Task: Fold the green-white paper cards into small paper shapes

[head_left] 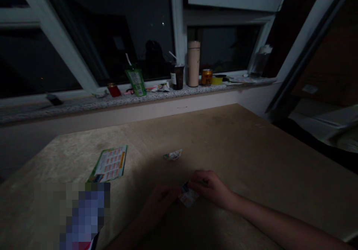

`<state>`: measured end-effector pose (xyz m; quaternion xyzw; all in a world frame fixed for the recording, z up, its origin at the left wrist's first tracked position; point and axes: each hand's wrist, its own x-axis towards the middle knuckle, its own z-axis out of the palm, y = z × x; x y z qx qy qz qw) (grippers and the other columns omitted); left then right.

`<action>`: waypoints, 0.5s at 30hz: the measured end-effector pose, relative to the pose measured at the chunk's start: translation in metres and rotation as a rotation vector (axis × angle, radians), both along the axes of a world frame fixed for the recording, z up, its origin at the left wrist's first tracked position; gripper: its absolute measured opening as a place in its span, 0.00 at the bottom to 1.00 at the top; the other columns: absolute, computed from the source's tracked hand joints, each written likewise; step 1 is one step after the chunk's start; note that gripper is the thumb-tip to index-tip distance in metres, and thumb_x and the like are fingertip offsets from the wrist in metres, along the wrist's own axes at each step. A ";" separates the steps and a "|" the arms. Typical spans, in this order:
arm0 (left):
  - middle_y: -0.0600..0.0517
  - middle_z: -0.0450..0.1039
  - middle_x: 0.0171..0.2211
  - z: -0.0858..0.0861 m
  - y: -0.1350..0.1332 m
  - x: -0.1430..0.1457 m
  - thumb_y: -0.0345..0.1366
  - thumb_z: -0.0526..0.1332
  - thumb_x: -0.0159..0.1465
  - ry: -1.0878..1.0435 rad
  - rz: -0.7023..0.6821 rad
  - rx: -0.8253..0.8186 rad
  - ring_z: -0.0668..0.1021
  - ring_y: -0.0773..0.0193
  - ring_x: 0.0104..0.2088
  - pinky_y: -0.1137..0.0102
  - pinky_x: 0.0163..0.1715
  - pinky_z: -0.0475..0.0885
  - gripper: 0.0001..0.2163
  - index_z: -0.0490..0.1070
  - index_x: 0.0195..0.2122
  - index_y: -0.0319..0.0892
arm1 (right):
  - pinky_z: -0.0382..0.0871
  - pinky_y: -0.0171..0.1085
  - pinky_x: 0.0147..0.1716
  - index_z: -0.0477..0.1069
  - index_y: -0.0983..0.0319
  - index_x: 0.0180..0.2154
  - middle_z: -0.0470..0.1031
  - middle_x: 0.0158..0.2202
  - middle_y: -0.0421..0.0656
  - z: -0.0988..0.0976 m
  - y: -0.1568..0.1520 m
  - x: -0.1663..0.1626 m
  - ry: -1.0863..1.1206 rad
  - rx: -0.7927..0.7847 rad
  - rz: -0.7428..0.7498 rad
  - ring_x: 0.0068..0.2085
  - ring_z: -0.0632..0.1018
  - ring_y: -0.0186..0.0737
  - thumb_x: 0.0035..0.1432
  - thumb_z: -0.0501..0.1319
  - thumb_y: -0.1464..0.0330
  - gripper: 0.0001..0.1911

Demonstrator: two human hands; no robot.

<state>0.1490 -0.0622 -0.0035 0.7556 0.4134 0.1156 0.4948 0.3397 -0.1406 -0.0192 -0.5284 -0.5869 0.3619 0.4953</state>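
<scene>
A small printed piece of paper (190, 198) lies between my hands at the near middle of the table. My right hand (208, 186) pinches its upper right edge with the fingertips. On the other side my left hand (163, 198) is in deep shadow, its fingers closed at the paper's left edge. Just beyond my hands sits a small folded paper shape (173, 155) with a similar coloured print. Further left rests a flat printed leaflet (110, 164) with a green border and red text blocks.
The brown tabletop (218, 142) reaches to the wall below a window. On the speckled sill (156, 96) stand a green drink pouch (136, 81), a dark drink cup (177, 76), a pink flask (193, 64) and a gold can (207, 77). A pixelated bluish patch covers the lower left.
</scene>
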 end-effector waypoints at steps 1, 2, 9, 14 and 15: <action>0.51 0.76 0.33 0.000 0.001 0.000 0.54 0.54 0.57 0.002 -0.009 0.001 0.74 0.53 0.39 0.66 0.42 0.66 0.20 0.78 0.31 0.44 | 0.61 0.30 0.23 0.68 0.63 0.26 0.67 0.23 0.38 0.000 0.000 0.000 -0.005 -0.001 0.003 0.26 0.68 0.32 0.59 0.59 0.57 0.17; 0.52 0.76 0.32 -0.001 0.002 0.001 0.54 0.54 0.57 0.006 -0.021 -0.001 0.74 0.54 0.38 0.66 0.42 0.66 0.20 0.78 0.30 0.44 | 0.62 0.30 0.23 0.69 0.63 0.26 0.68 0.23 0.38 0.001 -0.001 -0.001 -0.012 -0.001 0.004 0.26 0.68 0.32 0.59 0.59 0.58 0.16; 0.53 0.77 0.32 0.002 0.003 0.002 0.51 0.55 0.59 0.016 -0.072 -0.001 0.74 0.55 0.38 0.68 0.39 0.66 0.18 0.78 0.31 0.44 | 0.63 0.31 0.24 0.70 0.64 0.27 0.69 0.24 0.39 0.005 -0.001 -0.001 -0.013 -0.003 0.020 0.26 0.69 0.33 0.59 0.58 0.59 0.16; 0.54 0.77 0.29 0.003 0.003 0.004 0.49 0.53 0.61 0.003 -0.135 0.015 0.75 0.57 0.34 0.70 0.35 0.66 0.18 0.78 0.29 0.44 | 0.62 0.30 0.24 0.70 0.64 0.27 0.68 0.23 0.38 0.004 0.000 -0.001 -0.022 0.011 0.022 0.26 0.69 0.32 0.60 0.58 0.60 0.15; 0.54 0.77 0.28 0.003 0.003 0.004 0.49 0.53 0.61 -0.001 -0.151 0.016 0.75 0.58 0.33 0.70 0.34 0.66 0.18 0.78 0.28 0.44 | 0.62 0.30 0.24 0.70 0.64 0.27 0.68 0.23 0.38 0.003 0.000 -0.001 -0.025 0.011 0.021 0.26 0.68 0.32 0.60 0.58 0.60 0.15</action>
